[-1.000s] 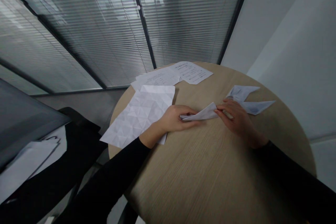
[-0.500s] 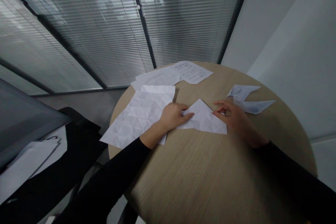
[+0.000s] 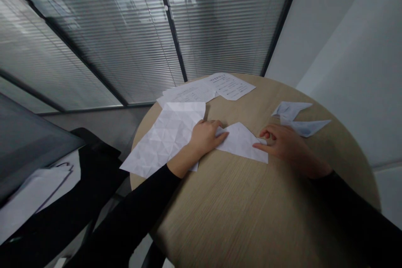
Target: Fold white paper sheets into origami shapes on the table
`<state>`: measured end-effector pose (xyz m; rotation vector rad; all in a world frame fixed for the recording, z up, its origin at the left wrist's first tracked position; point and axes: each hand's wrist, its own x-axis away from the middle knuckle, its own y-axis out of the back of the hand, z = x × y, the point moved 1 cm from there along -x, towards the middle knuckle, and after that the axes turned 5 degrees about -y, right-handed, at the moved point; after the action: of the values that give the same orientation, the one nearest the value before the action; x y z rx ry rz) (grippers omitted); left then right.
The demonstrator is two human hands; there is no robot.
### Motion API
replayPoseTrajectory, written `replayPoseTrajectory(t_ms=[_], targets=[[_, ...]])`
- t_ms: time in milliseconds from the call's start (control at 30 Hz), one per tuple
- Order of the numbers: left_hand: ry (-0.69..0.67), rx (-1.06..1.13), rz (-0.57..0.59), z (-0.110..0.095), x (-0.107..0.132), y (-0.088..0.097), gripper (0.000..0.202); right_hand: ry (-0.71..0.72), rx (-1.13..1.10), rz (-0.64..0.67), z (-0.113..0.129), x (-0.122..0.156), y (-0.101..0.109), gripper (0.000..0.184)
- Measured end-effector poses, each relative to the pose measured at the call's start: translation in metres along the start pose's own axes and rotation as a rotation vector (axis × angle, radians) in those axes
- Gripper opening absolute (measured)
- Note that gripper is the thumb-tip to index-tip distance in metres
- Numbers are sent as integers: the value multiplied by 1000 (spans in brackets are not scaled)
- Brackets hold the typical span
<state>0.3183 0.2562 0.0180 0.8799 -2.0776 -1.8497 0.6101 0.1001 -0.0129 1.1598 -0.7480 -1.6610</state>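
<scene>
A white folded paper triangle lies flat on the round wooden table. My left hand rests on its left corner, fingers stretched and pressing down. My right hand presses its right edge with the forefinger and thumb, the other fingers loosely curled. Both arms wear black sleeves.
A creased white sheet lies at the table's left under my left wrist. Printed sheets sit at the far edge. A folded paper shape lies at the right. A dark chair with papers stands at the left; blinds behind.
The paper was lifted and folded narrow a second ago; it then opened out into a flat triangle on the table. Both hands now press it down, the right hand slightly lower.
</scene>
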Motion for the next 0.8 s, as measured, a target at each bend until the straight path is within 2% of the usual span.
replayPoseTrajectory(t_ms=[200,800], targets=[[-13,0,-10,2,0,0,26,18,21,16,-1,-1,0,35],[-84,-104,20,5,-3,-1,25,-13,42,-66,-9,-1,-9,29]])
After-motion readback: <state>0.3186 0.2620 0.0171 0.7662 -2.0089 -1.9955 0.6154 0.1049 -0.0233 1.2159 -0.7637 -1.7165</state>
